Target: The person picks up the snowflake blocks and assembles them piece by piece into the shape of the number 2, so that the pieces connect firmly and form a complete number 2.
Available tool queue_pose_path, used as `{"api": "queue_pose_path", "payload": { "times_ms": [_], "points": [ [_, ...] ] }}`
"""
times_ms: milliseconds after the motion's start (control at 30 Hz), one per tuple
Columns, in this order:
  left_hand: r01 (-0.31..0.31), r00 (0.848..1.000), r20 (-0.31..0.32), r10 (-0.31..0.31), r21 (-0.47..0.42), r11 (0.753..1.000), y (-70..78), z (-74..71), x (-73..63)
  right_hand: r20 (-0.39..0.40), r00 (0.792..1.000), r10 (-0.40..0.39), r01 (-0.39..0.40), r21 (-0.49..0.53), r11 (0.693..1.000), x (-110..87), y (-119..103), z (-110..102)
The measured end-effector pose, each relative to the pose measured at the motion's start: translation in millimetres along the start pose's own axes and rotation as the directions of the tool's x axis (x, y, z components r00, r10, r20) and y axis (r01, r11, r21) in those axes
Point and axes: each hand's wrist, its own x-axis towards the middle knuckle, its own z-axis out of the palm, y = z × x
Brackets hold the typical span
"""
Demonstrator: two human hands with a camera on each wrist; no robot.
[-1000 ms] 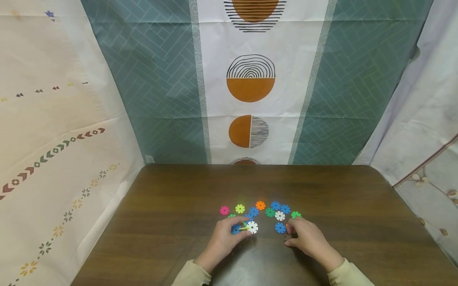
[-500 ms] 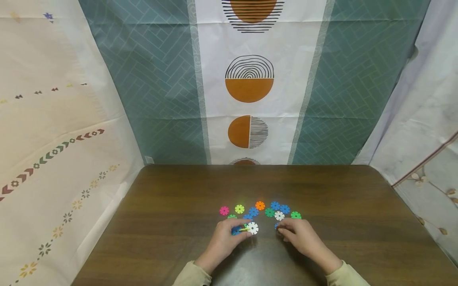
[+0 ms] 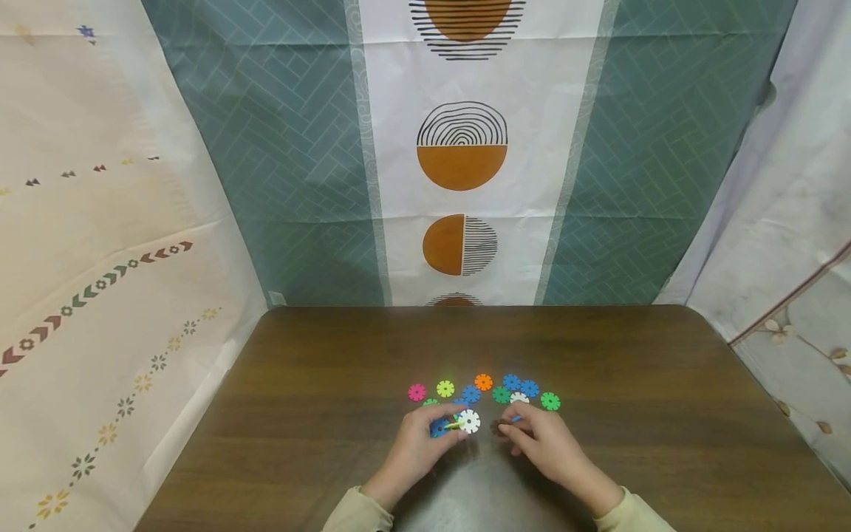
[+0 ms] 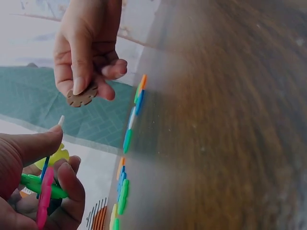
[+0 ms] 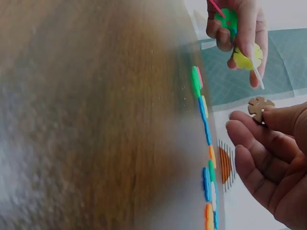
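My left hand grips a small cluster of joined snowflake discs. A white disc faces outward from it, with a yellow disc, a green disc and a pink disc behind; some blue shows between the fingers. Thumb and fingers of my right hand pinch a brown snowflake disc by its edge. The brown disc is off the table, a short gap to the right of the white disc in the head view. Part of the cluster is hidden by the left fingers.
Loose discs lie flat on the brown table beyond both hands: pink, yellow-green, orange, dark green, bright green and several blue. A white one lies partly behind the right fingers. Patterned cloths surround the table.
My right hand has moved left, away from the right side of the loose discs, and the brown disc now shows at its fingertips near the cluster. The left hand has barely moved.
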Motion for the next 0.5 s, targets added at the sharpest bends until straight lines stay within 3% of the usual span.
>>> {"api": "queue_pose_path", "payload": {
  "times_ms": [333,500],
  "points": [
    [0.041,0.999,0.016,-0.040,-0.100,0.994,2.2,-0.3,1.6,-0.064,0.996,-0.055,0.053,-0.034,0.998,1.5,-9,8],
    [0.086,0.996,0.048,-0.078,-0.196,0.977,5.8,-1.1,1.0,-0.099,0.992,-0.081,0.074,-0.076,0.994,2.6,-8,13]
  ]
}}
